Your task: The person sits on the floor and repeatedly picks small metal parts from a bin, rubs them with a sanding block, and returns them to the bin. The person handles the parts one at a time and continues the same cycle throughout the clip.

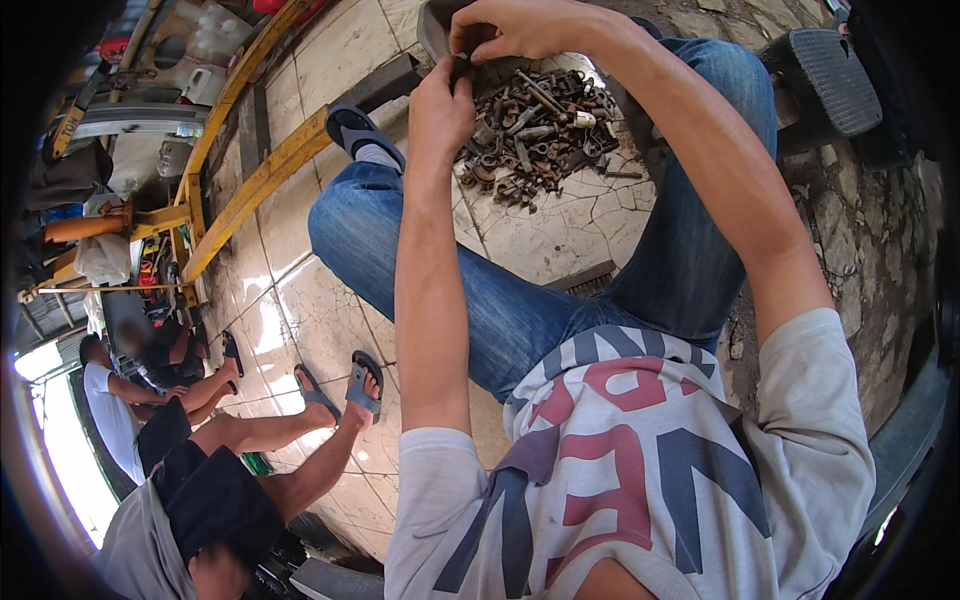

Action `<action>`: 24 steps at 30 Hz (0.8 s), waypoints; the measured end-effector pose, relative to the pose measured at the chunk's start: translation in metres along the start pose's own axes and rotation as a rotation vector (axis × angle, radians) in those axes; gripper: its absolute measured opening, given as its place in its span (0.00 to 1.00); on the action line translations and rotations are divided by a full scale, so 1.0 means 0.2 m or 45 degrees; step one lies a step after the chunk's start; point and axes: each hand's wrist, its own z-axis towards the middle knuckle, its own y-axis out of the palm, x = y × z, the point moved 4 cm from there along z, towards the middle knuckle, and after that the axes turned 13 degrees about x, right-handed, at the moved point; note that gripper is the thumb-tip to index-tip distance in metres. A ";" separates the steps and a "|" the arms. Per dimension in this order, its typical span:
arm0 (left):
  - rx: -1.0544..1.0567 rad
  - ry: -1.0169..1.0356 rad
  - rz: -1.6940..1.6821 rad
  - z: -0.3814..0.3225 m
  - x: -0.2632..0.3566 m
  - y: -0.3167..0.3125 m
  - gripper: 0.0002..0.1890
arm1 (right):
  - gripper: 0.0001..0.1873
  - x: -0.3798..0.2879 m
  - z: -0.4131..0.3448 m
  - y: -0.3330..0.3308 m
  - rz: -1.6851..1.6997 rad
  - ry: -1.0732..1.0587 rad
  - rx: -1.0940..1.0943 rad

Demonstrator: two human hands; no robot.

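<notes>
My left hand (444, 109) is raised past my left knee, its thumb and fingers pinching a small dark part that is mostly hidden. From the right, my right hand (517, 31) reaches across with bent fingers, its tips meeting the left fingertips. Whether it also grips the part cannot be seen. Below and beyond the hands, a pile of rusty bolts, nuts and other metal hardware (536, 139) lies on cracked floor tiles (570, 217) between my legs. A grey basin (433, 34) stands partly behind my hands at the top edge.
A yellow steel hoist frame (259, 191) runs along the left. Several people sit at lower left, one with sandalled feet (364, 386) near me. A floor grate (585, 279) lies between my thighs. A black textured pad (832, 82) is at right, over rough stone ground (862, 225).
</notes>
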 end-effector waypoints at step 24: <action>-0.013 -0.142 -0.041 0.00 0.03 -0.04 0.18 | 0.13 0.01 0.01 0.04 0.046 -0.116 0.075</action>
